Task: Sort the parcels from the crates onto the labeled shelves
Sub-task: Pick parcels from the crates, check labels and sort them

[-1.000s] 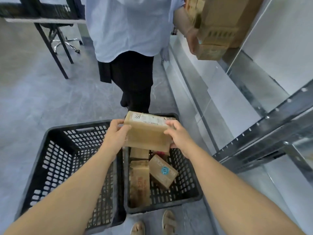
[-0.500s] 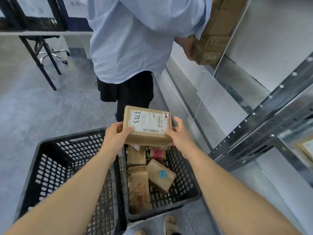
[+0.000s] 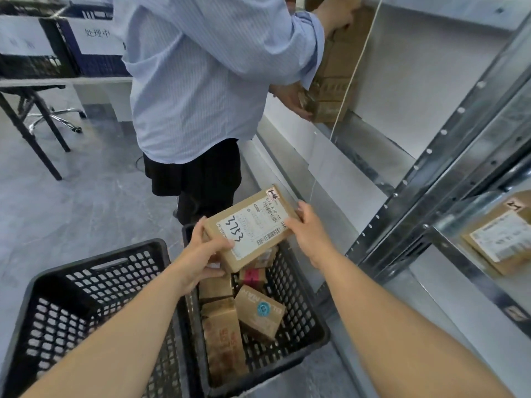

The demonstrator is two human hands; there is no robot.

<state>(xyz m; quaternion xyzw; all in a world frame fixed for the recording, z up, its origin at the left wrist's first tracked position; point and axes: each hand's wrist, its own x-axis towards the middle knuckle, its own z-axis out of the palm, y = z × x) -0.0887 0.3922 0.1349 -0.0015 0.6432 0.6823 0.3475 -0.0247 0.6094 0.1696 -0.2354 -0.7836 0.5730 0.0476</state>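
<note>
Obs., near to far.

- Two black mesh crates on the floor at the wearer's feet. The left crate [image 3: 94,285] is partly covered by the left forearm. The right crate [image 3: 293,285] holds several brown loose parcels [image 3: 260,314] lying tilted against one another. The count is uncertain, as the lower ones are buried.
- Held above the right crate: one flat brown parcel [image 3: 253,228], label face up. The left hand [image 3: 198,254] pinches its near corner, thumb on top, fingers beneath. The right hand [image 3: 309,234] curls round the far short edge.
- Judgement: the parcel is tipped toward the face so the label can be read before a shelf is chosen. Two hands keep it level.
- The label has bold handwritten digits, rotated, so I cannot read them with confidence. The small corner tag is also unclear.
- To the right, a metal shelving upright [image 3: 436,145]. Behind it, a shelved parcel [image 3: 500,237] is cut by the frame edge.
- Ahead, another person [image 3: 201,81], back turned, has both hands on stacked cartons [image 3: 336,84] on a shelf. The person's head is out of view.
- Far left, a bench [image 3: 43,81] carries crates with paper signs, their print blurred.
</note>
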